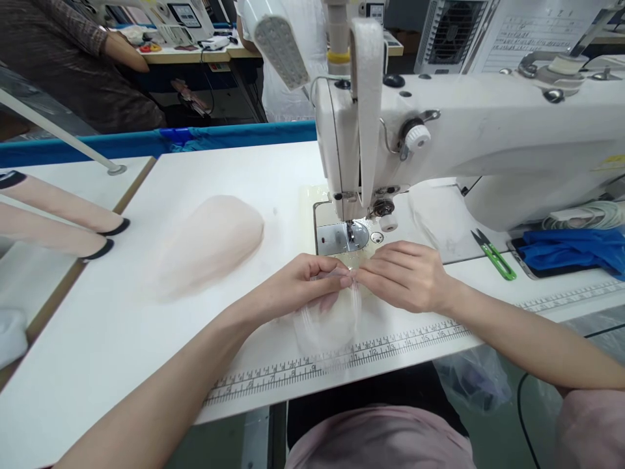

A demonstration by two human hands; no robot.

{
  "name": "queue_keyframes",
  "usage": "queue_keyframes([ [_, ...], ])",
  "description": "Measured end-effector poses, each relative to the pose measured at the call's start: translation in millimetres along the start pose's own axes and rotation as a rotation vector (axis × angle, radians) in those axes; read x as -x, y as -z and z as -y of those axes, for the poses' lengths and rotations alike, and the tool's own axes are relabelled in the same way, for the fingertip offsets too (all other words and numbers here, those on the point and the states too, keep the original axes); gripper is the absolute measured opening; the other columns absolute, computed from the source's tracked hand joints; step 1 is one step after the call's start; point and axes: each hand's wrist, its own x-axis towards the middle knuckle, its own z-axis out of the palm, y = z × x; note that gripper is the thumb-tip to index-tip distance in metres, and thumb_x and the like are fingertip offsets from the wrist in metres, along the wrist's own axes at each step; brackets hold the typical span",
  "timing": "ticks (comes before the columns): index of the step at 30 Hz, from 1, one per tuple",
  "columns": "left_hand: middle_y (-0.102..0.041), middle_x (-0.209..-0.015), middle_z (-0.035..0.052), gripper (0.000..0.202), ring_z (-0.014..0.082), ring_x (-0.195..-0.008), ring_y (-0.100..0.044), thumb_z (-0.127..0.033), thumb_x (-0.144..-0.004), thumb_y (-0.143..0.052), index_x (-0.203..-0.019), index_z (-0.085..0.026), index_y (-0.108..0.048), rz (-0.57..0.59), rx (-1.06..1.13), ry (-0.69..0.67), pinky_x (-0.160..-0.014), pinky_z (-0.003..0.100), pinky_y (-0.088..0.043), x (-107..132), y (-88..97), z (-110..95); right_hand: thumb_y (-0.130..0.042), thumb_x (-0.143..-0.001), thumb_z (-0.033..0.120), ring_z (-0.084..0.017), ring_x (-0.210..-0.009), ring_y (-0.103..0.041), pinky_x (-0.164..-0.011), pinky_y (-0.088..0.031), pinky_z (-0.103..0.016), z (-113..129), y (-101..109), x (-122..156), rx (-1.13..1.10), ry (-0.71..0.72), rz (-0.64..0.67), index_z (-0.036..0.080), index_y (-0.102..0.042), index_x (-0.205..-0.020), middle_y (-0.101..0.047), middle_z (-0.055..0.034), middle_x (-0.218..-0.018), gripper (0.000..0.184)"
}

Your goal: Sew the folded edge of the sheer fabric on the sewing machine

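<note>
A white sewing machine stands on the white table, its needle and presser foot over the metal plate. Just in front of the plate, my left hand and my right hand meet fingertip to fingertip. Both pinch a thin, sheer, nearly see-through piece of fabric that hangs down toward a printed ruler along the table's front edge. Both hands are closed on the fabric's upper edge.
A pale pink sheer piece lies on the table to the left. Green thread snips and a blue cloth lie at the right. Pink pieces with black tips rest on the side table. Another person's sleeve shows at the back left.
</note>
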Motion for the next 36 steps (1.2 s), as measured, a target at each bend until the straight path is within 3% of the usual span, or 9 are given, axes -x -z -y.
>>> queue_keyframes([
  [7,-0.05,-0.049,-0.0048,0.03,0.0053,-0.043,-0.032,-0.043,-0.088,-0.058,-0.079,-0.016,-0.063,0.021,0.082,0.05,-0.042,0.021,-0.021,-1.7,-0.7,2.7,-0.058,-0.089,0.014,-0.011,-0.073,-0.068,-0.072,-0.059,-0.025,0.8,5.2,-2.0,0.064,0.076,0.01,0.02,-0.07,-0.085,-0.074,0.003,-0.079,0.014],
  [10,-0.05,-0.049,-0.0048,0.03,0.0056,-0.044,-0.033,-0.042,-0.088,-0.058,-0.074,-0.016,-0.061,0.029,0.103,0.052,-0.043,0.022,-0.021,-2.3,-1.0,4.3,-0.06,-0.087,0.014,-0.011,-0.071,-0.067,-0.071,-0.059,-0.025,1.4,3.1,-0.5,0.052,0.07,-0.007,0.02,-0.069,-0.083,-0.074,0.003,-0.078,0.011],
  [14,-0.05,-0.051,-0.0051,0.031,0.0057,-0.044,-0.032,-0.041,-0.088,-0.06,-0.068,-0.017,-0.058,0.04,0.106,0.042,-0.045,0.024,-0.021,-2.2,-0.4,6.3,-0.06,-0.082,0.011,-0.011,-0.065,-0.066,-0.061,-0.055,-0.024,2.4,-1.4,1.2,-0.038,-0.11,-0.023,0.019,-0.066,-0.084,-0.073,0.0032,-0.076,0.01],
  [19,-0.05,-0.052,-0.0052,0.031,0.0062,-0.046,-0.033,-0.043,-0.088,-0.06,-0.07,-0.017,-0.059,0.031,0.11,0.048,-0.045,0.024,-0.021,-1.9,0.6,7.4,-0.054,-0.083,0.011,-0.01,-0.056,-0.061,-0.051,-0.046,-0.023,3.2,-2.0,0.7,-0.17,-0.326,0.069,0.018,-0.062,-0.087,-0.069,0.0034,-0.069,0.011],
  [24,-0.051,-0.052,-0.005,0.03,0.0057,-0.045,-0.033,-0.045,-0.087,-0.061,-0.077,-0.017,-0.064,0.03,0.103,0.049,-0.044,0.022,-0.022,-2.1,0.9,7.3,-0.046,-0.083,0.011,-0.009,-0.051,-0.056,-0.049,-0.041,-0.024,4.6,-0.6,1.6,-0.256,-0.356,0.076,0.017,-0.061,-0.094,-0.068,0.0038,-0.068,0.02],
  [30,-0.05,-0.05,-0.0052,0.026,0.0058,-0.043,-0.031,-0.043,-0.087,-0.06,-0.082,-0.018,-0.067,0.037,0.079,0.035,-0.043,0.022,-0.021,-1.9,0.5,6.0,-0.055,-0.09,0.04,-0.011,-0.057,-0.061,-0.052,-0.043,-0.025,6.6,-0.8,1.8,-0.362,-0.398,0.149,0.017,-0.062,-0.094,-0.07,0.0014,-0.074,0.024],
  [36,-0.051,-0.051,-0.0047,0.027,0.0075,-0.049,-0.041,-0.038,-0.087,-0.06,-0.071,-0.017,-0.065,0.059,0.076,0.006,-0.05,0.021,-0.033,-1.5,-0.4,4.3,-0.046,-0.096,0.026,-0.008,-0.053,-0.057,-0.052,-0.04,-0.023,5.9,-4.0,3.3,-0.332,-0.456,0.189,0.018,-0.063,-0.086,-0.068,0.0026,-0.07,0.021],
])
